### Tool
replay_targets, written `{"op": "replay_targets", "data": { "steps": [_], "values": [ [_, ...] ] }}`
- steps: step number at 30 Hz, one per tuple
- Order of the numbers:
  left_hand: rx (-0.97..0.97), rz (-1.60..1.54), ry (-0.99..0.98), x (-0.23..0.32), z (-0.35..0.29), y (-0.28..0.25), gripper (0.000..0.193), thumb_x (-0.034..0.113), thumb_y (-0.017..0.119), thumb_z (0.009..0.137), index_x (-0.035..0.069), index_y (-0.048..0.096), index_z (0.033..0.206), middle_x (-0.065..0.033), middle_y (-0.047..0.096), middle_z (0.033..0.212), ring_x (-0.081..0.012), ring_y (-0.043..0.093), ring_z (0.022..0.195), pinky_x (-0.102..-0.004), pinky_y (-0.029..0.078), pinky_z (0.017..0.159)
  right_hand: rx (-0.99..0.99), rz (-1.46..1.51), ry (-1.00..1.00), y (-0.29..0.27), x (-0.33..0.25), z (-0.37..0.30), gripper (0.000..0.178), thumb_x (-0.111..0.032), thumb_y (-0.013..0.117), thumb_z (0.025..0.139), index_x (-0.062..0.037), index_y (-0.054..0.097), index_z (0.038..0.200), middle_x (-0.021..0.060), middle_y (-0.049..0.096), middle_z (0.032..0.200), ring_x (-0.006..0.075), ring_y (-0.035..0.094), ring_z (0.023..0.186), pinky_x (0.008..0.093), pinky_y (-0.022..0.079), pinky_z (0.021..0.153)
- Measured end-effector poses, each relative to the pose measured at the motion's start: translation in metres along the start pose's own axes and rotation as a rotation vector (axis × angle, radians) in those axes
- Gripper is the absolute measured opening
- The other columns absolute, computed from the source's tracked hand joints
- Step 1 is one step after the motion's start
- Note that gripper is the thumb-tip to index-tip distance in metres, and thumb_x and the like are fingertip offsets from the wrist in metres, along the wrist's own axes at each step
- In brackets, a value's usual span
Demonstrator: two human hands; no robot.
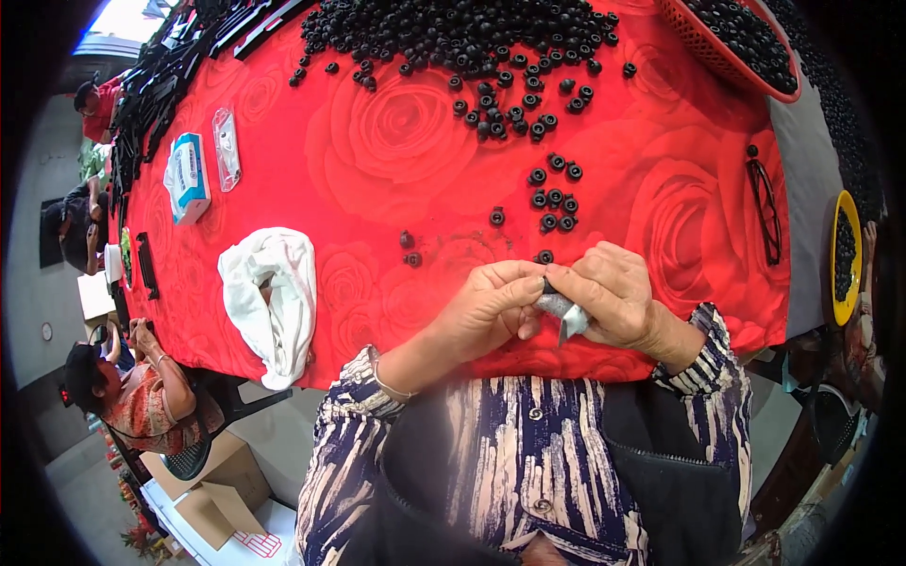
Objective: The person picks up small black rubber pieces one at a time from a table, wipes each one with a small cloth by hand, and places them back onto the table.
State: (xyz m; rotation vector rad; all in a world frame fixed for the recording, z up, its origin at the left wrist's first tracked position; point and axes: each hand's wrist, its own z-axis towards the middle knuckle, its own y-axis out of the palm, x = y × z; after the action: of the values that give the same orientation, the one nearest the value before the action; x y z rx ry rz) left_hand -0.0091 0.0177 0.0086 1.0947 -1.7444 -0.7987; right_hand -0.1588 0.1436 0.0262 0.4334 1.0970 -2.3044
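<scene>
Close to the table's near edge, my two hands meet. My left hand (495, 300) is closed, its thumb and forefinger pinching a small black round part (548, 287), mostly hidden by the fingers. My right hand (609, 294) is wrapped round a small grey tool (570, 318) with a pale, blade-like end pointing down; its exact kind does not show. Just beyond the fingertips lies one black round part (545, 257). A group of several like it (554, 198) sits farther off, and two more (410, 249) rest left of my hands.
A large heap of black parts (444, 38) covers the red tablecloth's (396, 132) far side. A red basket (788, 90), glasses (764, 212) and yellow tray (840, 311) stand right. Left are a white cloth (269, 307), tissue pack (189, 179), long black pieces (156, 104) and people seated.
</scene>
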Motion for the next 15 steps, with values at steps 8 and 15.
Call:
{"op": "replay_targets", "data": {
  "steps": [8, 15],
  "values": [
    [0.114, 0.309, 0.114, 0.015, -0.007, 0.01, 0.017, 0.012, 0.06, 0.089, 0.0, 0.061, 0.101, -0.004, 0.062, 0.085, -0.0061, 0.054, 0.062, -0.02, 0.045, 0.052, 0.013, 0.0, -0.03, -0.004, 0.0, 0.001, 0.026, -0.008, 0.071, 0.067, -0.0003, 0.059, 0.089, 0.0041, 0.048, 0.063, 0.0179, 0.051, 0.051, 0.0303, 0.038, 0.044],
    [0.823, 1.795, 0.917, 0.051, -0.01, -0.009, 0.01, 0.008, 0.069, 0.069, 0.007, 0.063, 0.077, -0.0046, 0.058, 0.071, -0.0222, 0.054, 0.07, -0.0344, 0.044, 0.064, 0.041, -0.01, 0.173, -0.001, 0.011, 0.003, 0.023, -0.009, 0.072, 0.069, -0.0045, 0.057, 0.085, 0.0057, 0.047, 0.064, 0.0219, 0.051, 0.053, 0.0335, 0.041, 0.047]
  ]
}}
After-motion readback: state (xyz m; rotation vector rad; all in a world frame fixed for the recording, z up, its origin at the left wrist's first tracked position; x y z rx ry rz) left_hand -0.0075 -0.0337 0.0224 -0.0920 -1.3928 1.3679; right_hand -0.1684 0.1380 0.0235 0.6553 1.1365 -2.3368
